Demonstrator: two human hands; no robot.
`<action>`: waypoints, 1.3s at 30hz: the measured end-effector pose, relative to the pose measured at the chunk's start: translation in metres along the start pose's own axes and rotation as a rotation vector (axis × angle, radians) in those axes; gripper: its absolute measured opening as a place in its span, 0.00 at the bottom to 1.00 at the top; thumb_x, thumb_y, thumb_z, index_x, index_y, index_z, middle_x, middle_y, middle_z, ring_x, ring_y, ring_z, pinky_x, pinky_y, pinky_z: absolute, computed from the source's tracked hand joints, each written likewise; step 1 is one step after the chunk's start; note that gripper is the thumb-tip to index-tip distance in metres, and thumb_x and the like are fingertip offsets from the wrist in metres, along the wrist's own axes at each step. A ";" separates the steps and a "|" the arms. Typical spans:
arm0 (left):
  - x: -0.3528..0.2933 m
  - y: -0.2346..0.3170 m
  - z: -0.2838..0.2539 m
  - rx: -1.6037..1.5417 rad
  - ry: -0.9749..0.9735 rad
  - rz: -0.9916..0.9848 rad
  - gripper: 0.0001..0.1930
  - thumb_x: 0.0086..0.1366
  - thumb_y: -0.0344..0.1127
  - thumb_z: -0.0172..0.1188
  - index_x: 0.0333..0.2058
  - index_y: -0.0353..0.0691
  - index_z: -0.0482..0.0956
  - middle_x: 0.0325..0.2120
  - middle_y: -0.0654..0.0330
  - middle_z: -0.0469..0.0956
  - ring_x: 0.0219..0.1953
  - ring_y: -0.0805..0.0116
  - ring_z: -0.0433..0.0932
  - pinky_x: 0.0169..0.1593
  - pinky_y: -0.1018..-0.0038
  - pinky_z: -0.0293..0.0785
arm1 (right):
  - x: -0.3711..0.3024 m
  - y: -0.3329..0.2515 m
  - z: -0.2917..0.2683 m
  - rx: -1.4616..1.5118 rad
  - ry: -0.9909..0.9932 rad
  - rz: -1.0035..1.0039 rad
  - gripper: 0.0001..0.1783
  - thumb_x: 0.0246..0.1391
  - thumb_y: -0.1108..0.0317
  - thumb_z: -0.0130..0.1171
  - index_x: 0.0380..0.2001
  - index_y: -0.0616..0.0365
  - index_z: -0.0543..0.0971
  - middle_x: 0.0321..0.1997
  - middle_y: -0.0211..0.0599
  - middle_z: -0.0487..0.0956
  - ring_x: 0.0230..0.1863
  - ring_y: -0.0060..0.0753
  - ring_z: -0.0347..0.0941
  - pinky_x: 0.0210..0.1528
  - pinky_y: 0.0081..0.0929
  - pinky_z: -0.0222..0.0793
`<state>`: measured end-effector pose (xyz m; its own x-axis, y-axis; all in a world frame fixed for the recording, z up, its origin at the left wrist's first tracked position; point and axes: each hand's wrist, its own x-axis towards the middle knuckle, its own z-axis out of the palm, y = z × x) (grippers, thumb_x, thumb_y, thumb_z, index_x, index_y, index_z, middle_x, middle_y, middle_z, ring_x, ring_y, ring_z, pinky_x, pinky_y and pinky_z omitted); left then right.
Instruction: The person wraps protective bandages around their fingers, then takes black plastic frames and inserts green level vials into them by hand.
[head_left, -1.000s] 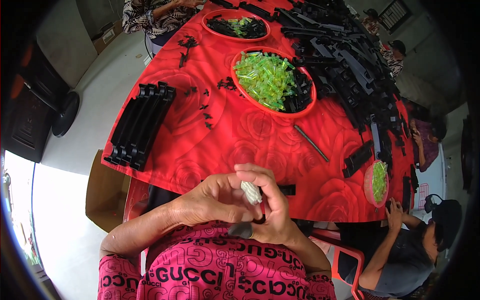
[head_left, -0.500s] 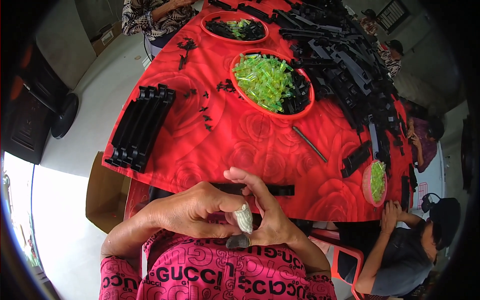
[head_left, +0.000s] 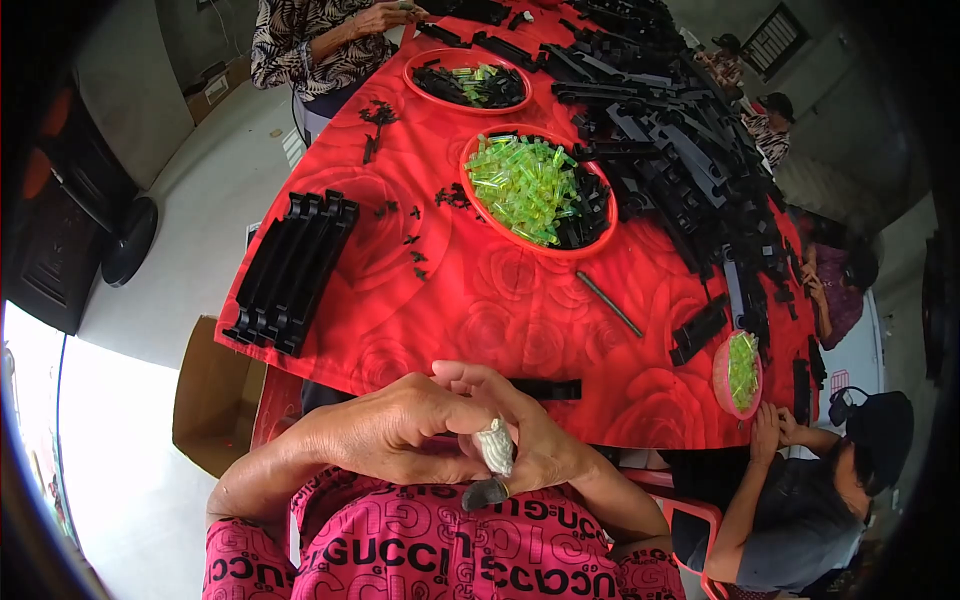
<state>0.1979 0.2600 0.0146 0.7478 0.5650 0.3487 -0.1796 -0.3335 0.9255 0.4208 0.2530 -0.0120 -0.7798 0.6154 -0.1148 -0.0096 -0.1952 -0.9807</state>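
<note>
Close in front of my body, my left hand (head_left: 400,425) and my right hand (head_left: 545,440) are together at the table's near edge. A ridged white cover (head_left: 495,447) sits over a fingertip between them, and a dark finger cover (head_left: 486,494) shows just below, seemingly on my right thumb. The left fingers are bent and closed toward the right hand; what lies in them is hidden. The right fingers reach up and left, stretched out, partly behind the left hand. Just past my hands lies a long black plastic part (head_left: 553,389), its left portion covered by them.
Left on the red tablecloth (head_left: 520,330) is a row of black parts (head_left: 292,270). A basin (head_left: 525,190) holds green tubes and black pieces; another basin (head_left: 468,80) stands farther off. A rod (head_left: 610,304) and a pink bowl (head_left: 738,378) lie right, near a co-worker (head_left: 800,510).
My hands have drawn closer together, with the right fingers further behind the left hand. The view has shifted slightly. At the far left, another person's hand has come into view.
</note>
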 end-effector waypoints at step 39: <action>0.051 -0.039 0.089 -0.683 0.556 -0.122 0.19 0.80 0.35 0.44 0.63 0.32 0.64 0.49 0.59 0.74 0.54 0.74 0.71 0.64 0.73 0.62 | 0.012 0.017 -0.012 -0.238 0.812 -0.486 0.35 0.67 0.46 0.57 0.62 0.66 0.68 0.60 0.47 0.75 0.61 0.40 0.73 0.65 0.39 0.69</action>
<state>0.3001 0.2354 -0.0170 0.4002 0.9111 0.0988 -0.5941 0.1758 0.7850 0.4187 0.2658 -0.0323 -0.0549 0.9445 0.3240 -0.0197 0.3234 -0.9461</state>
